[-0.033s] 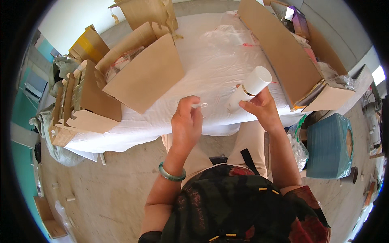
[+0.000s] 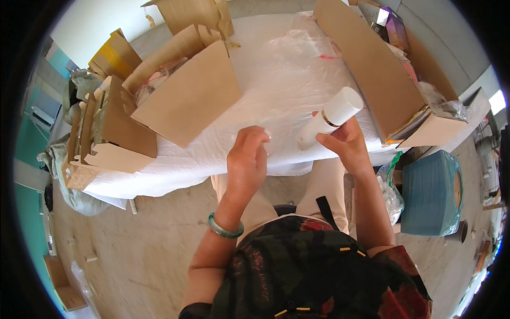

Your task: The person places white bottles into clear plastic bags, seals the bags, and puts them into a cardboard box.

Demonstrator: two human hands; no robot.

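In my right hand is a white cylindrical bottle with a white cap and a thin gold band below it. It is tilted, the cap up and to the right, and the thumb lies across its near side. My left hand, a jade-green bangle on its wrist, is apart from the bottle to the left. Its fingers are curled together at a small piece of clear plastic, whose kind I cannot make out. Both hands are above the near edge of a table under a white cloth.
An open cardboard box holding wrapped things stands at left, beside a box of cardboard pieces. A long carton lines the right side. Clear plastic bags lie farther back. A blue wrapped bundle stands on the floor at right.
My right hand and the bottle have shifted slightly right. My left fingertips have moved a little right, and less of the clear plastic shows at them.
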